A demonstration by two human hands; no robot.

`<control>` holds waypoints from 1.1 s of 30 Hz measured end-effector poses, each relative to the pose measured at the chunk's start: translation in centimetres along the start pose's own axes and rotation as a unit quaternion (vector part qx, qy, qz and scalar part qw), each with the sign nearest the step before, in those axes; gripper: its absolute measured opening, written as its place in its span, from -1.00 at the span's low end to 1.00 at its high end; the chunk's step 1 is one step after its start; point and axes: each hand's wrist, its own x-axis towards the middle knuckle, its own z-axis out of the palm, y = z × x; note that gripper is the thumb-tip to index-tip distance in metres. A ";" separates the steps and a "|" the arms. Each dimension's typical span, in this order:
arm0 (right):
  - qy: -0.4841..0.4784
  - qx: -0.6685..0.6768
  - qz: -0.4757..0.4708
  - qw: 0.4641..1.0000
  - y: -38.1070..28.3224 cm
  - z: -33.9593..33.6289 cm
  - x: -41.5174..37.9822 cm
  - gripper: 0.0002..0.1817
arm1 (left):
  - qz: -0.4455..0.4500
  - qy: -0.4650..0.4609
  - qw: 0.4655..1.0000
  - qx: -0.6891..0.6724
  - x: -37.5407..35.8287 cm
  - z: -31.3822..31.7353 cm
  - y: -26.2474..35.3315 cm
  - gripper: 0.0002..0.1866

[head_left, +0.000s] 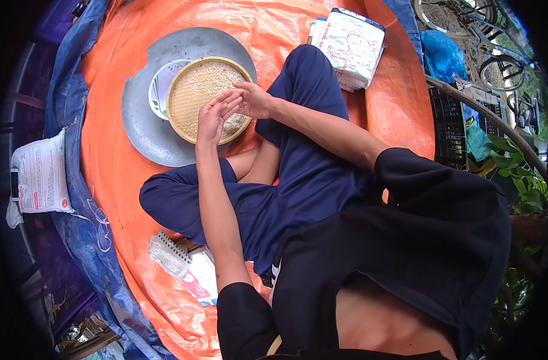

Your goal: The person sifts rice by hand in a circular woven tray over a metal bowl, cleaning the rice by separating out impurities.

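My left hand (212,119) is above the round woven tray (181,102), its fingers stretched out and slightly curled. Its fingertips meet my right hand (253,101), which comes in from the right with the thumb apart from the fingers. The fingers overlap, so part of my right hand's fingers is hidden. Nothing large shows in either hand; any small grains in them are too small to make out. Pale grains (211,78) lie spread over the tray, thicker along its upper and right side. The tray overlaps a white bowl with a green pattern (157,90).
A wide grey metal tray (143,135) lies beneath both on the orange tarp (105,180). Folded printed sacks (353,48) lie at upper right. A spiral notebook (170,255) and papers rest near my left knee. A white sack (42,174) stands at far left.
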 end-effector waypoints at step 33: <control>-0.086 0.089 0.051 0.991 0.6 -0.7 -0.1 -0.48 | 0.022 -0.013 0.955 0.297 -0.1 0.8 -0.6 -0.73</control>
